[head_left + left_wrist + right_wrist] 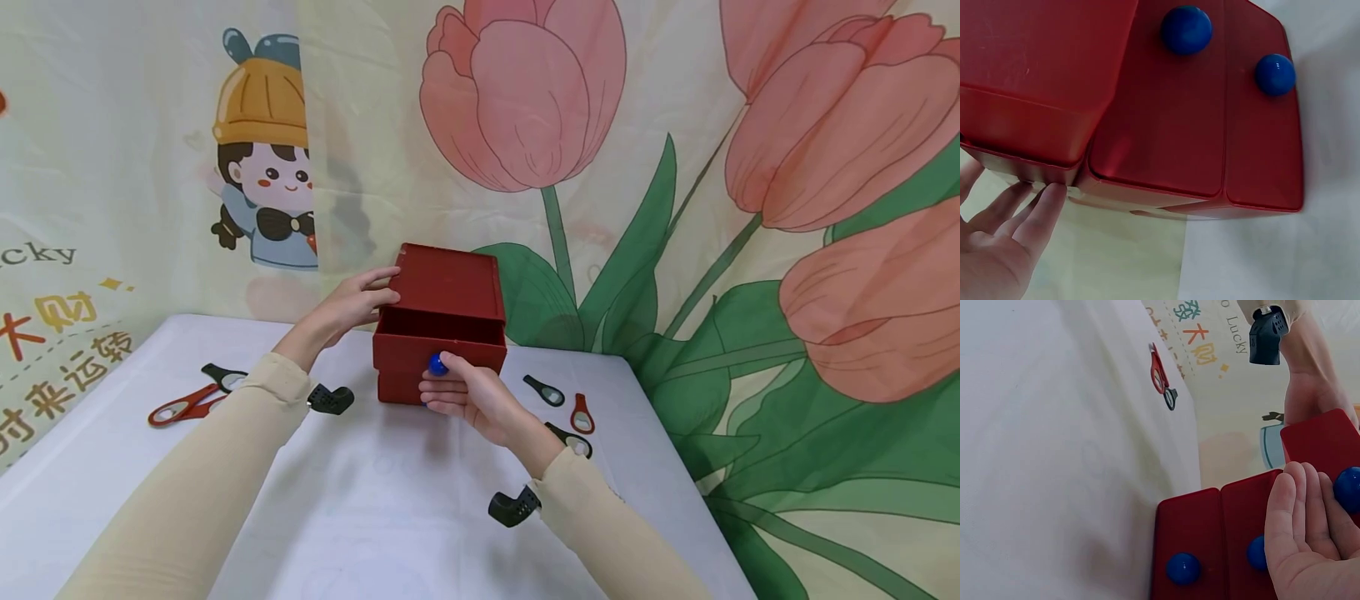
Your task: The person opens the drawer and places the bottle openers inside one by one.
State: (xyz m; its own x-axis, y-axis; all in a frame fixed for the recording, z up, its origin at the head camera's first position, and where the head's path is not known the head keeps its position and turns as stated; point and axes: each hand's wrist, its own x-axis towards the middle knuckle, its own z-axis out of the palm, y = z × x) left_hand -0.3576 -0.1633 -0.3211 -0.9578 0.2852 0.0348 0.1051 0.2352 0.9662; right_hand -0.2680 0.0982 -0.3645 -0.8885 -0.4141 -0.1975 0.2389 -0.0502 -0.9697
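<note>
Backdrop point(150, 150) at left reads "cky", "大财" and "来运转" in head view. Right wrist view gives "o Lucky", "發大财".

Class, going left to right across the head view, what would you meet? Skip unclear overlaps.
Leftmost red bottle opener, left hand, upper blue drawer knob, farther black bottle opener on the right, rightmost red bottle opener.

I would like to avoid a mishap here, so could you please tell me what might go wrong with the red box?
The top drawer juts out of the box, so a further pull might bring it loose and drop it.

Its knob is round and looks smooth, so the right hand could slip off.

The left hand rests against the box's side; should it ease off, the box might slide or tip forward.
</note>
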